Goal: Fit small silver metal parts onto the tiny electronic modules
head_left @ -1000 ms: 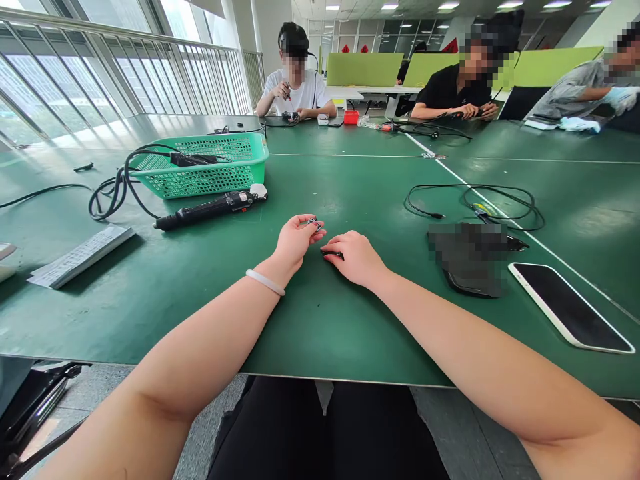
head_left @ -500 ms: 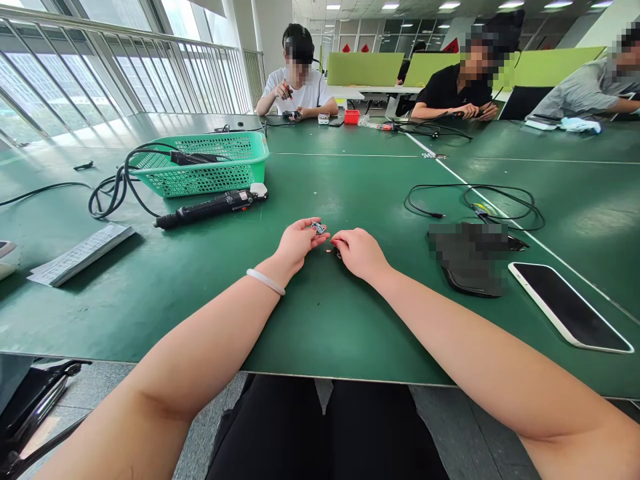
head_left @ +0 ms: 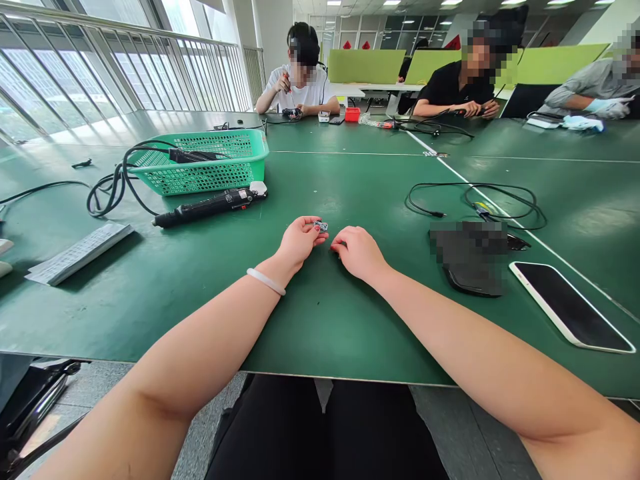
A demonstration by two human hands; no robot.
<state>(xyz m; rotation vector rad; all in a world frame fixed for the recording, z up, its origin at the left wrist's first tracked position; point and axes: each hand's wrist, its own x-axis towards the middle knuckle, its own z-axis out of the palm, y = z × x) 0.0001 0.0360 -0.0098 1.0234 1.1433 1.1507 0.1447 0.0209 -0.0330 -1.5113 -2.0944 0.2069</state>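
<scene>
Between the fingers of my left hand [head_left: 299,241] is a small silvery metal part [head_left: 321,227], too small to name more exactly. The palm is turned partly up and a pale band [head_left: 266,281] circles the wrist. Just to its right, my right hand [head_left: 359,251] rests low over the green table [head_left: 320,320] with its fingers curled down and together. Whatever the right fingertips hold, if anything, is hidden under the hand. The two hands are close but apart.
At left stand a green mesh basket [head_left: 200,175], a black electric screwdriver [head_left: 210,207] with a cable, and a paper stack [head_left: 83,253]. At right lie a black cable [head_left: 500,187], a blurred dark object [head_left: 470,260] and a phone [head_left: 573,307]. Several people sit across the table.
My left thumb has closed over the metal part, which is tilted flatter. My right fingers have drawn slightly away, and the tiny copper-coloured bit between the hands no longer shows.
</scene>
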